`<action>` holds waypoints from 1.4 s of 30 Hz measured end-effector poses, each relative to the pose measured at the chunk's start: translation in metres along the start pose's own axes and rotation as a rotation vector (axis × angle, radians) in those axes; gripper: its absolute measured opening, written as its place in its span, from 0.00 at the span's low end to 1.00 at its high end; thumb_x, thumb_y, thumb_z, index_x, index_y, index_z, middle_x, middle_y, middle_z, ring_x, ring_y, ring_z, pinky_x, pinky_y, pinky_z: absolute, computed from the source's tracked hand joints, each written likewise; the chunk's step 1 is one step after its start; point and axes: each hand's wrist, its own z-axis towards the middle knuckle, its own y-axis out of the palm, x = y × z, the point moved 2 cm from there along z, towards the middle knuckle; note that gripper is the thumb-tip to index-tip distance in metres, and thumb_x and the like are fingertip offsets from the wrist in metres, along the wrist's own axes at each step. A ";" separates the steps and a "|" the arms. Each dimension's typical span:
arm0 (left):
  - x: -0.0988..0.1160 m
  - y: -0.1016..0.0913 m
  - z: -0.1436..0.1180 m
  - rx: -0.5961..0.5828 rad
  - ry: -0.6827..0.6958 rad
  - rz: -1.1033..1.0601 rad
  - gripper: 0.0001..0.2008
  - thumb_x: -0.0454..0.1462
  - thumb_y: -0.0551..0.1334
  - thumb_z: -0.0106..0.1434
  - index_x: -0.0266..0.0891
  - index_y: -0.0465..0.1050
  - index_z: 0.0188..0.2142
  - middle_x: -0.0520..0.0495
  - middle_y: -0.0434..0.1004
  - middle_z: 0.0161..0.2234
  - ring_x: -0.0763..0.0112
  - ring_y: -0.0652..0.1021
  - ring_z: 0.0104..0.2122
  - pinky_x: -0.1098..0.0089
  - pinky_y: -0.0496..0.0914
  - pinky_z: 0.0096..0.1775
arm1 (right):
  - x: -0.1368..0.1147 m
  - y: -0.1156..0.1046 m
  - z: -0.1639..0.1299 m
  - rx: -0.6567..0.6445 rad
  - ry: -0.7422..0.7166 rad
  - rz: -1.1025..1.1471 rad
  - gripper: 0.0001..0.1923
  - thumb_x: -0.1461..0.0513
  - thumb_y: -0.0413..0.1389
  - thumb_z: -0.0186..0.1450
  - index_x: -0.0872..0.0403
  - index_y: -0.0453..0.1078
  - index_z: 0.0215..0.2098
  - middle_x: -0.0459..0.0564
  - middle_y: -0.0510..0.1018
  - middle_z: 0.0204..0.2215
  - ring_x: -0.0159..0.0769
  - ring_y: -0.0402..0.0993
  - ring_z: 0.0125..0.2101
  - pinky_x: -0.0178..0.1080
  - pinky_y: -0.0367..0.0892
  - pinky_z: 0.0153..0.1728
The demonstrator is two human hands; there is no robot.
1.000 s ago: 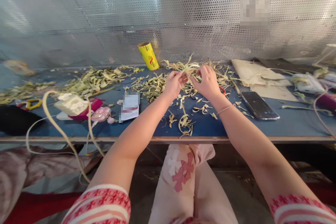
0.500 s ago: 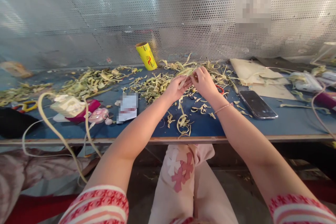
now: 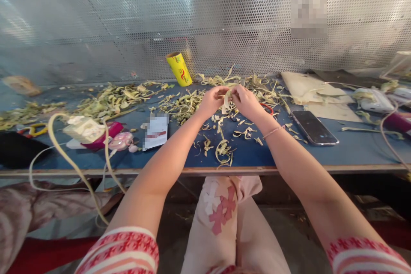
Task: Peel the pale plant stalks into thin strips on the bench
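My left hand [image 3: 212, 102] and my right hand [image 3: 245, 102] meet above the middle of the blue table. Between their fingertips is a pale yellow-green strip [image 3: 226, 102], thin and leaf-like, with one end hanging down. Both hands are closed on it, the fingers bent and partly hidden. Behind and below them spreads a heap of similar curled strips [image 3: 184, 106]. Loose curls [image 3: 224, 149] lie nearer the table's front edge. A red ring-like thing [image 3: 267, 108] shows beside my right wrist, partly covered.
A yellow tube [image 3: 180, 69] stands tilted at the perforated metal wall. Phones [image 3: 314, 127] [image 3: 156, 132] lie on both sides. To the left are another strip heap [image 3: 111, 98], a corded device [image 3: 93, 132] and yellow-handled scissors [image 3: 35, 129]. Flat beige sheets [image 3: 316, 87] lie at right.
My hands have drawn slightly apart and turned. The pale strip between them now hangs downward, where before it lay more level across the fingers.
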 end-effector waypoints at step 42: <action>0.007 -0.001 -0.003 0.152 -0.015 -0.054 0.05 0.37 0.68 0.55 0.41 0.77 0.32 0.49 0.79 0.33 0.70 0.76 0.37 0.66 0.70 0.45 | -0.002 -0.016 0.003 0.138 -0.002 -0.097 0.08 0.64 0.51 0.63 0.52 0.68 0.41 0.56 0.72 0.42 0.43 0.67 0.47 0.51 0.64 0.49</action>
